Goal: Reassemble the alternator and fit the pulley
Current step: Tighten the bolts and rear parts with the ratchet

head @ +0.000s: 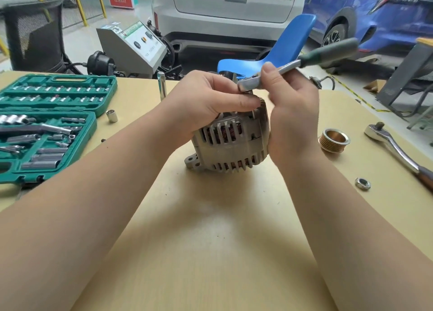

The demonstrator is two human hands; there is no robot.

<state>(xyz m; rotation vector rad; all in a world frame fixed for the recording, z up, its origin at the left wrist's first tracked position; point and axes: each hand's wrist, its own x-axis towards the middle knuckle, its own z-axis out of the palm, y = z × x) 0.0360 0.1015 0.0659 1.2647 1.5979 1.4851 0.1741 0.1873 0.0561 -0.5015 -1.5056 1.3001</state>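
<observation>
Here the alternator (230, 138) sits near the middle of a pale tan table (210, 240), its slotted grey housing showing copper windings through the vents. The left hand (206, 100) curls over its top from ten o'clock, fingers wrapped on the upper edge of the housing. The right hand (290, 114) comes in from two o'clock, heel against the housing's right side, thumb and fingers pinching the head of a small ratchet (302, 62) whose green handle angles up toward two o'clock (motion blur softens it). What the ratchet's head sits on is hidden by the fingers.

At three o'clock from the alternator, well apart, the grooved pulley (334, 140) stands on the table; a hex nut (362, 183) lies at four o'clock, and a larger chrome ratchet (398, 150) lies farther right, its handle running off toward the edge. At nine o'clock an open green socket case (46, 128) holds rows of sockets and bits. A loose socket (112, 116) stands just beside the case, and a tall chrome extension (161, 83) stands upright at eleven o'clock.

Beyond the table's far edge: a blue chair (290, 43) at one o'clock, a grey test machine (133, 46) at eleven, a black mesh bin (32, 32) at ten, then a white car (229, 13) and a blue car (375, 18) on a pale workshop floor.
</observation>
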